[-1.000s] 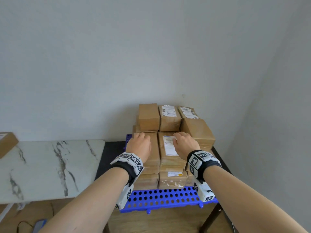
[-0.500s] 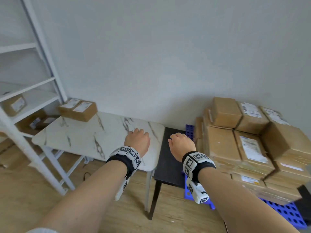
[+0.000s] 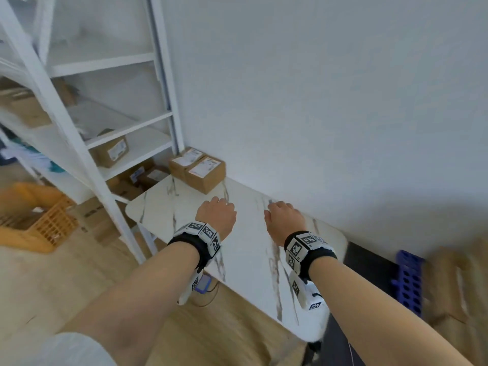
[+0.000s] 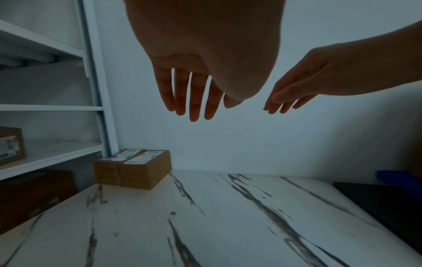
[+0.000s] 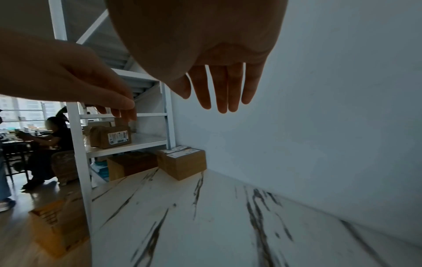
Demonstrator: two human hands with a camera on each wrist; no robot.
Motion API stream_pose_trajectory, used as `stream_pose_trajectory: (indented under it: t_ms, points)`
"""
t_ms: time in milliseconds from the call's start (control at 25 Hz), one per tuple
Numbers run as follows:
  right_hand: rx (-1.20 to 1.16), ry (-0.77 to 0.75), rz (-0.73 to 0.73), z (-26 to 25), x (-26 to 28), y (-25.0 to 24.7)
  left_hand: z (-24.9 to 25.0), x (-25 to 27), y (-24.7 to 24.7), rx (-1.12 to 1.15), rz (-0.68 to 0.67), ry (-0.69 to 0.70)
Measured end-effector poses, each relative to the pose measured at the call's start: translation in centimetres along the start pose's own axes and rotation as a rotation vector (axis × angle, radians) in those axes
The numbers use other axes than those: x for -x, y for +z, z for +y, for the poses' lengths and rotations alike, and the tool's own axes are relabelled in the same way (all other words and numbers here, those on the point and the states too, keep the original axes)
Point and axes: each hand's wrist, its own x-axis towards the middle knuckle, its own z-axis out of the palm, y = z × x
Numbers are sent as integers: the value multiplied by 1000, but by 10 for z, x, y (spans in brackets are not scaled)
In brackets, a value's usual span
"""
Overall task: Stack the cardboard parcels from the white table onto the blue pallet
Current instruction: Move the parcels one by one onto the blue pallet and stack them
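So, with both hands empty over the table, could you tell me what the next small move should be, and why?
Probably reach both hands forward to the two parcels at the far corner of the white table. The left hand and right hand hover open above bare tabletop, holding nothing, short of the parcels, which sit side by side against the wall, the only ones on the table.

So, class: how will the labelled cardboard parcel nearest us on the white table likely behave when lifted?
The cardboard parcel looks boxy with flat faces, so probably stiff and unlikely to roll. Its low, wide shape on the white table suggests it won't tip. Weight can't be judged.
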Motion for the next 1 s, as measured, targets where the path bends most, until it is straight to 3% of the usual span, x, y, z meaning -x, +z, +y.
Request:
stream_pose_trajectory:
  t_ms: [280,440,600,800,1000]
  points:
    - [-11,-137,-124,-51,-128,34,-97,-75,32,-16,-118,-110]
    - [-46,-113,-159,-82,-193,60,-155,-126,59,5,-145,-117]
    - [-87,-2,-208,-115,-255,92,-218,-187,89,92,-199,-55]
    - [-277,227,-307,-143,-310,120,-273,-240,125,462,-387,-49]
    - [-494,389,-317,-156,-341,144,-295,-266,142,769,-394,-136]
